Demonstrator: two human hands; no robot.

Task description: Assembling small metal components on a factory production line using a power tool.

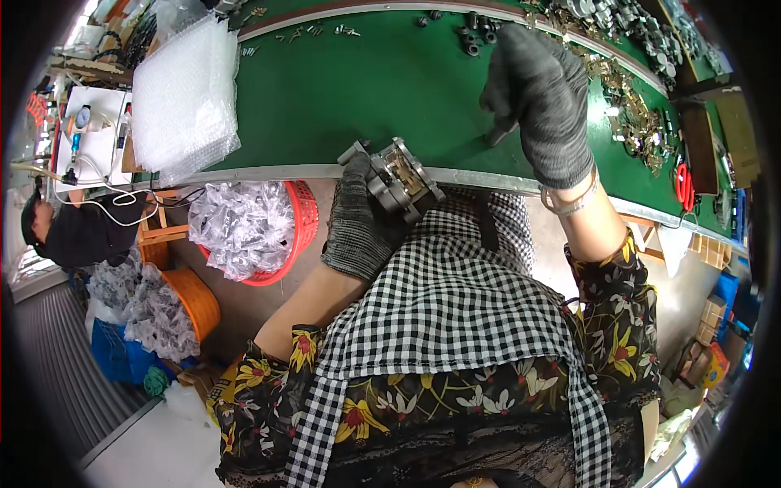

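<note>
My left hand [359,224], in a dark grey knitted glove, is closed around a grey cast-metal part [400,180] at the table's front edge. The part has round flanges and an opening with brass-coloured pieces inside. Over the table to the right, my right hand [541,102] is raised, also gloved, its fingers curled and smeared by motion. Below its fingers a dark stub [498,137] sticks out; whether it is a tool or a fingertip is unclear.
Bubble-wrap sheets [185,98] lie at the left of the green table [325,106]. Small screws [313,32], black fittings [472,41] and brass-coloured pieces [639,130] lie farther back and right, near red-handled scissors [684,187]. Below stands a red basket [305,220] of bagged parts. Another person [89,232] is at left.
</note>
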